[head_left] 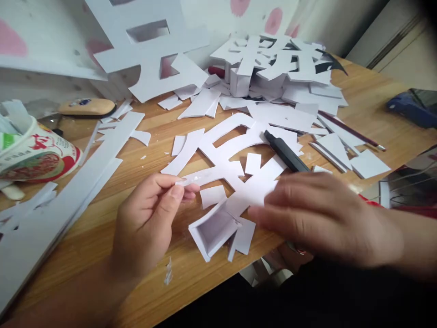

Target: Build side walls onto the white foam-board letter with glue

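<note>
Between the thumb and fingers of my left hand (150, 218) is a thin white strip (193, 178), pinched at its end. My right hand (314, 214), blurred, hovers over the right part of a large white cut-out shape (225, 159); its fingers look stretched out, with nothing seen in them. A black pen-like tool (285, 150) lies on the white pieces just beyond my right hand. Below the cut-out, an open-sided white box form (213, 230) rests near the table edge, beside a small white piece (246, 237).
White cut-outs (273, 64) are piled at the back of the wooden table (191, 282). A printed paper cup (37, 150), long white strips (68, 209) and a tan oval object (87, 107) are at left. A pencil (355, 132) lies at right.
</note>
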A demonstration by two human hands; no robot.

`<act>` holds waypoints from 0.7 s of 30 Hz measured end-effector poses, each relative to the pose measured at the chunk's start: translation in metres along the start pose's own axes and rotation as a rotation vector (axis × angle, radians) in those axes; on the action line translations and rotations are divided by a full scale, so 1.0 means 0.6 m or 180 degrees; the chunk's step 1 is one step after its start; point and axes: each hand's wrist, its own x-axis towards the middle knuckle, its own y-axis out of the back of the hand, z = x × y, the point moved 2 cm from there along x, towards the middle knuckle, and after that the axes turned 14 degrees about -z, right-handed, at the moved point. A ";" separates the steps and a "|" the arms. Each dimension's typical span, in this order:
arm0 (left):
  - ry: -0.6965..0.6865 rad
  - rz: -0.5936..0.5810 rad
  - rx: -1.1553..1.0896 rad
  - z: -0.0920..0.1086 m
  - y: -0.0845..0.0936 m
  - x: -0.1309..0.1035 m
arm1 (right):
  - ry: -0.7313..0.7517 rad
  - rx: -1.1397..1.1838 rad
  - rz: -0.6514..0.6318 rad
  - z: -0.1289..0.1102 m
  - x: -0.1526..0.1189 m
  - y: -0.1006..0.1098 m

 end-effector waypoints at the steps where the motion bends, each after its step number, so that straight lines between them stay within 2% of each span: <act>1: 0.0021 -0.0038 0.0039 0.004 -0.001 -0.003 | 0.0210 -0.0017 -0.0055 -0.018 0.006 -0.003; 3: 0.0000 -0.0172 0.0132 0.012 -0.003 -0.004 | 0.0374 0.0021 -0.0167 -0.038 0.016 -0.010; 6: -0.0157 -0.0465 0.0328 0.018 -0.006 -0.001 | 0.0423 0.0074 -0.0251 -0.043 0.027 -0.020; 12: -0.0492 -0.0717 0.0682 0.025 -0.009 0.000 | 0.0485 -0.0319 0.0108 -0.039 0.026 -0.034; 15: -0.0651 -0.0773 0.0865 0.027 -0.013 -0.003 | 0.0561 -0.0391 0.0147 -0.046 0.019 -0.041; 19: -0.0789 -0.0701 0.0925 0.025 -0.020 -0.005 | 0.0218 -0.0375 -0.0050 -0.056 0.016 -0.045; 21: -0.0840 -0.0662 0.0919 0.023 -0.021 -0.006 | 0.0213 -0.0365 -0.0127 -0.060 0.014 -0.046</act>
